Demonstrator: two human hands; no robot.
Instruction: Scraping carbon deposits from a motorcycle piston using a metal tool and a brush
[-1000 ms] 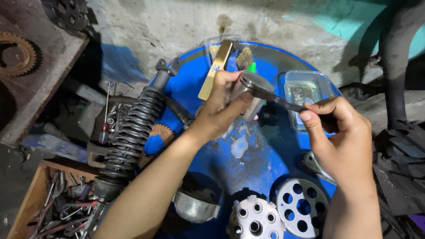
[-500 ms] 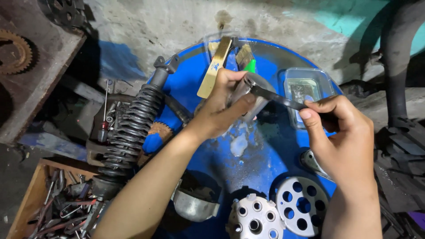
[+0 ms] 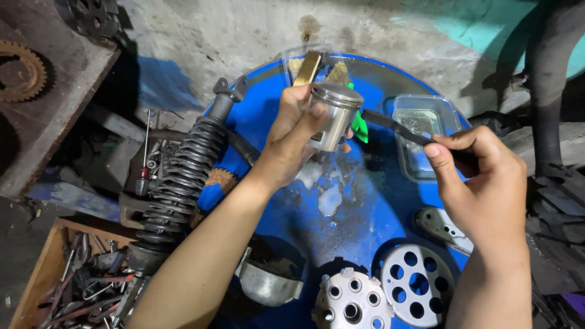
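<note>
left hand [image 3: 292, 137] raised, fingers curled in a grasp; right hand [image 3: 487, 183] pinched closed, forearms converging.

Silver piston [image 3: 334, 116], blue drum top [image 3: 365, 213], black spring [image 3: 183, 176]

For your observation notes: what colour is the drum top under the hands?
Blue drum top, head view.

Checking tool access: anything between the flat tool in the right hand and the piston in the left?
Nothing visible. The left hand holds the piston above the blue drum; the right hand holds the flat tool, its tip reaching the piston's side. Contact cannot be told.
</note>
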